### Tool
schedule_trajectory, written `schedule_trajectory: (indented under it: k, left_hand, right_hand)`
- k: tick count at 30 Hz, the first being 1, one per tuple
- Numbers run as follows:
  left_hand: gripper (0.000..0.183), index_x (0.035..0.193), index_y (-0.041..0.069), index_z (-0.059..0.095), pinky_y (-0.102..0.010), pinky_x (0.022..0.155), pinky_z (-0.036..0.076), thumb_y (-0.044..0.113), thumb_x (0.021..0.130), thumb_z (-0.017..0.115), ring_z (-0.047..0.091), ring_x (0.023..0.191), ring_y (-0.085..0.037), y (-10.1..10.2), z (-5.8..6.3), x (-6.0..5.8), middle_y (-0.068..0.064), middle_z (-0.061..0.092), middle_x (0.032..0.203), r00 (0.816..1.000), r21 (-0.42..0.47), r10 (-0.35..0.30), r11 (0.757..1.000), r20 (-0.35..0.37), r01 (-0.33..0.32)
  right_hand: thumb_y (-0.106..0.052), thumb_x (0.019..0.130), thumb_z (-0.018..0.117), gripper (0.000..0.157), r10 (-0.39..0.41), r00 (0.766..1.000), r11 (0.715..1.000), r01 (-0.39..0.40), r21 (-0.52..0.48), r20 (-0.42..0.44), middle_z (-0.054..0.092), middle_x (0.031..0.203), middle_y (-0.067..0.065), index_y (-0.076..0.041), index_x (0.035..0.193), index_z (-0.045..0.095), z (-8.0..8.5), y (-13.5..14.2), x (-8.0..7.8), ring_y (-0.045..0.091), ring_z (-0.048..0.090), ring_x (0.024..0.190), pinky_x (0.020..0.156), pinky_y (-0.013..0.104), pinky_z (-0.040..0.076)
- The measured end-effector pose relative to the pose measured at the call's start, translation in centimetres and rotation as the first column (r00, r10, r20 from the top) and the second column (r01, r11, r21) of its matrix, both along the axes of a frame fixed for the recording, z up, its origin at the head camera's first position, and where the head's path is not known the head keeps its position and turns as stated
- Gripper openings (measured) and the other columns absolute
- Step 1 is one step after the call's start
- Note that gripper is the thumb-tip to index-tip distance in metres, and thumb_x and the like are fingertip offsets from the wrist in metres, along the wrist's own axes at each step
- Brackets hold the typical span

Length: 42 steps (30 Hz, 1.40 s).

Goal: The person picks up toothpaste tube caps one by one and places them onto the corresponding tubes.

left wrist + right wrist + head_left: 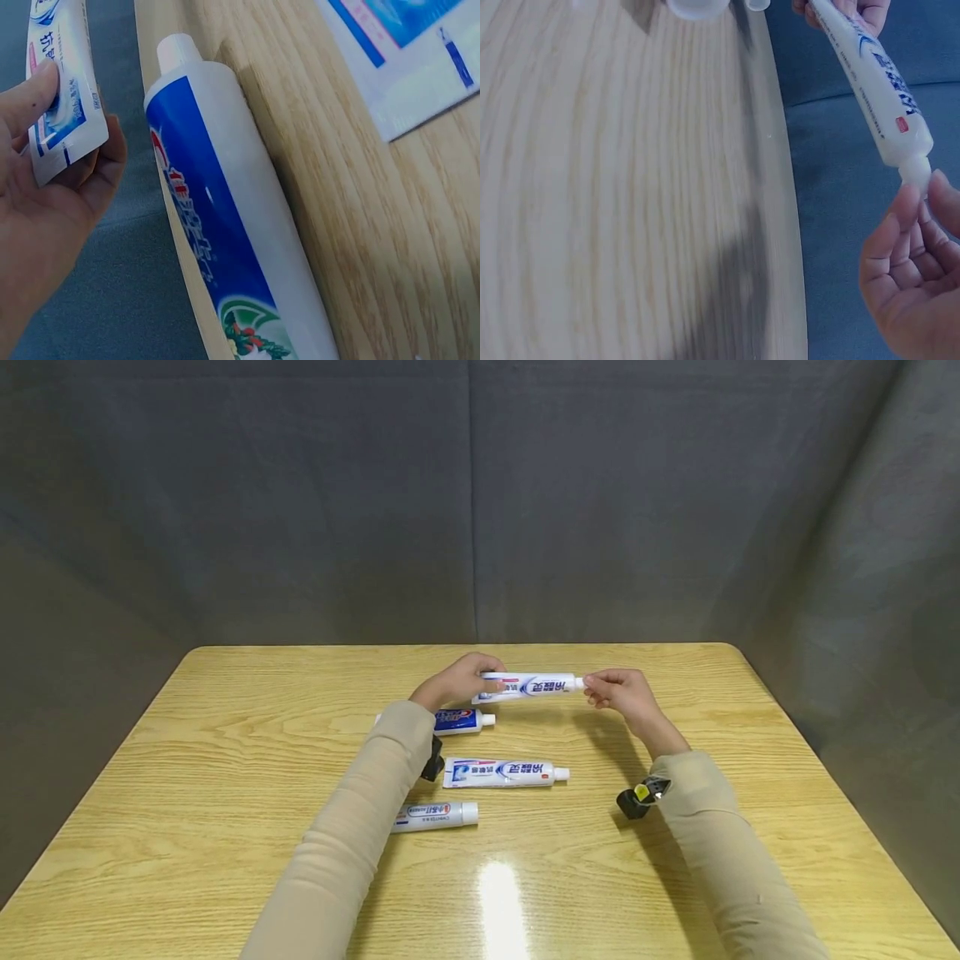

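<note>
Between both hands, above the far part of the table, a white and blue toothpaste tube (542, 685) is held level, its cap pointing right. My left hand (467, 680) grips the flat crimped end, thumb (41, 86) across the printed face. At the other end my right hand (621, 692) pinches the white cap (915, 171) between thumb and fingertips. Under the left forearm lies a blue and white toothpaste tube (225, 202), partly hidden by the sleeve in the head view.
Nearer on the wooden table (585, 877) lie a second white and blue toothpaste tube (504, 773) and a silvery toothpaste tube (435, 815), partly behind the left sleeve. All their caps point right. A grey curtain (480, 510) hangs behind the table's far edge.
</note>
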<state>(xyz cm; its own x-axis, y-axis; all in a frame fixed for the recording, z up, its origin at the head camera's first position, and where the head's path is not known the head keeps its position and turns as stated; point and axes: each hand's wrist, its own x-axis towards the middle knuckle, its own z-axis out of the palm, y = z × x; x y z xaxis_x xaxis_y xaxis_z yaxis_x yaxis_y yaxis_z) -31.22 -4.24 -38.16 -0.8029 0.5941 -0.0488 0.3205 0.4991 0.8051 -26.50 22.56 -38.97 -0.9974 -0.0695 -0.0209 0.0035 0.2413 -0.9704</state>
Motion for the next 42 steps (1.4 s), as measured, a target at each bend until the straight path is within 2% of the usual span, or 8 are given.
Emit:
schedule_trajectory:
  k: [7, 13, 16, 20, 23, 24, 33, 42]
  left_hand:
    - [0.008, 0.089, 0.006, 0.062, -0.028, 0.071, 0.041, 0.012, 0.090, 0.057, 0.047, 0.078, -0.017, 0.2, -0.2, 0.0, -0.004, 0.058, 0.089, 1.000, 0.006, 0.023, 1.000, -0.006, -0.023]
    - [0.010, 0.086, 0.005, 0.065, -0.028, 0.067, 0.041, 0.014, 0.087, 0.063, 0.046, 0.072, -0.016, 0.1, -0.5, 0.0, -0.005, 0.059, 0.084, 0.997, -0.034, 0.050, 0.998, -0.055, -0.052]
    - [0.012, 0.091, 0.004, 0.066, -0.029, 0.072, 0.043, 0.015, 0.086, 0.064, 0.049, 0.076, -0.016, 0.2, -0.7, 0.0, -0.005, 0.061, 0.089, 0.994, -0.052, 0.085, 0.995, -0.073, -0.089]
    - [0.017, 0.098, 0.003, 0.065, -0.032, 0.082, 0.044, 0.012, 0.084, 0.066, 0.053, 0.088, -0.018, 0.2, -1.0, 0.0, -0.007, 0.061, 0.098, 0.987, -0.062, 0.143, 0.987, -0.078, -0.147]
    - [0.018, 0.100, 0.003, 0.064, -0.033, 0.085, 0.043, 0.009, 0.083, 0.067, 0.053, 0.092, -0.020, 0.1, -1.2, -0.1, -0.008, 0.061, 0.099, 0.983, -0.068, 0.166, 0.983, -0.084, -0.172]
    - [0.018, 0.100, 0.003, 0.065, -0.033, 0.085, 0.043, 0.009, 0.082, 0.067, 0.053, 0.092, -0.020, 0.1, -1.3, -0.1, -0.008, 0.061, 0.099, 0.981, -0.069, 0.172, 0.982, -0.085, -0.178]
    - [0.025, 0.106, -0.001, 0.062, -0.034, 0.084, 0.045, -0.001, 0.081, 0.063, 0.054, 0.099, -0.024, -0.5, -1.8, 0.0, -0.012, 0.059, 0.105, 0.980, -0.061, 0.194, 0.979, -0.035, -0.196]
    - [0.034, 0.119, 0.001, 0.056, -0.036, 0.093, 0.040, -0.002, 0.085, 0.056, 0.049, 0.110, -0.024, -0.8, -2.1, -0.1, -0.013, 0.054, 0.118, 0.983, -0.088, 0.180, 0.980, 0.031, -0.177]
  right_hand:
    - [-0.010, 0.092, 0.053, 0.034, -0.037, 0.999, 0.999, 0.037, 0.006, 0.036, 0.059, 0.068, -0.004, 0.020, 0.108, 0.052, 0.3, -0.1, -0.1, 0.005, 0.056, 0.060, 0.061, 0.022, 0.049]
    - [-0.008, 0.091, 0.055, 0.033, -0.088, 0.994, 0.996, 0.088, 0.011, 0.067, 0.061, 0.070, 0.000, 0.019, 0.109, 0.053, -0.2, -0.5, -0.1, 0.005, 0.057, 0.061, 0.067, 0.026, 0.051]
    - [-0.011, 0.089, 0.058, 0.034, -0.095, 0.993, 0.995, 0.096, -0.004, 0.067, 0.061, 0.070, 0.003, 0.018, 0.106, 0.056, -0.6, -0.6, -0.3, 0.007, 0.059, 0.061, 0.067, 0.026, 0.051]
    - [-0.015, 0.087, 0.062, 0.032, -0.080, 0.994, 0.995, 0.085, -0.058, 0.081, 0.062, 0.068, 0.004, 0.015, 0.099, 0.060, -1.2, -0.5, -0.6, 0.009, 0.059, 0.059, 0.059, 0.022, 0.049]
    - [-0.014, 0.089, 0.060, 0.031, -0.094, 0.988, 0.994, 0.099, -0.038, 0.120, 0.062, 0.067, 0.003, 0.015, 0.101, 0.059, -1.3, -0.6, -0.7, 0.008, 0.058, 0.057, 0.055, 0.020, 0.047]
    - [-0.013, 0.090, 0.058, 0.032, -0.112, 0.983, 0.994, 0.113, 0.002, 0.147, 0.062, 0.068, 0.002, 0.016, 0.105, 0.057, -1.3, -0.7, -0.7, 0.007, 0.057, 0.057, 0.056, 0.020, 0.046]
    - [-0.010, 0.091, 0.055, 0.037, -0.098, 0.955, 0.994, 0.106, -0.014, 0.280, 0.061, 0.064, 0.000, 0.019, 0.114, 0.049, -1.5, -1.0, -1.0, 0.006, 0.057, 0.055, 0.059, 0.020, 0.049]
    - [-0.008, 0.092, 0.053, 0.031, -0.124, 0.946, 0.992, 0.118, 0.037, 0.299, 0.059, 0.059, 0.000, 0.018, 0.107, 0.052, -2.6, -1.4, -1.4, 0.005, 0.056, 0.050, 0.053, 0.019, 0.047]
